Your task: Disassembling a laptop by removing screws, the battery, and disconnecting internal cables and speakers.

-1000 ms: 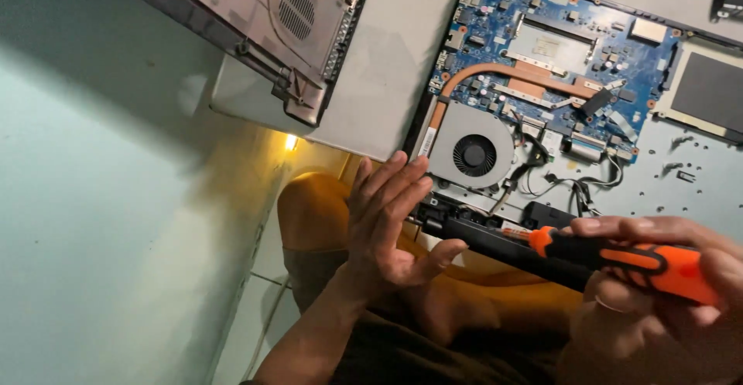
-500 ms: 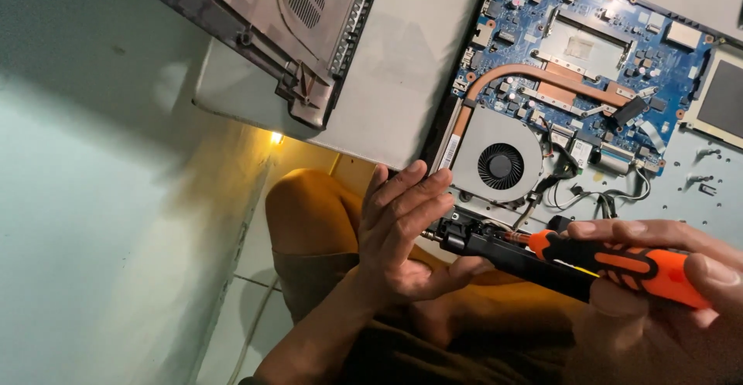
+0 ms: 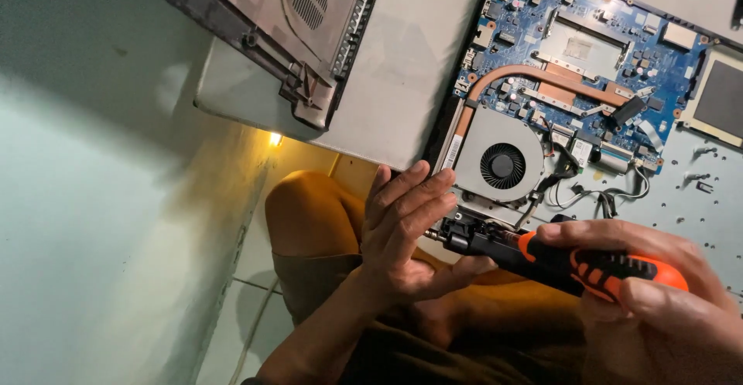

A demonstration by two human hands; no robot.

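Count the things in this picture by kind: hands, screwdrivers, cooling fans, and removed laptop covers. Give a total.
Hands: 2, the left hand and the right hand
Screwdrivers: 1, orange and black
Cooling fans: 1
Removed laptop covers: 1
Total: 5

Screwdriver [image 3: 565, 260]: orange-and-black handle, black shaft, short metal tip. Lies nearly level, tip pointing left. Right hand [image 3: 658, 308] grips the handle; left hand [image 3: 406, 226] fingers touch the tip end, beside the fan [image 3: 501, 165].
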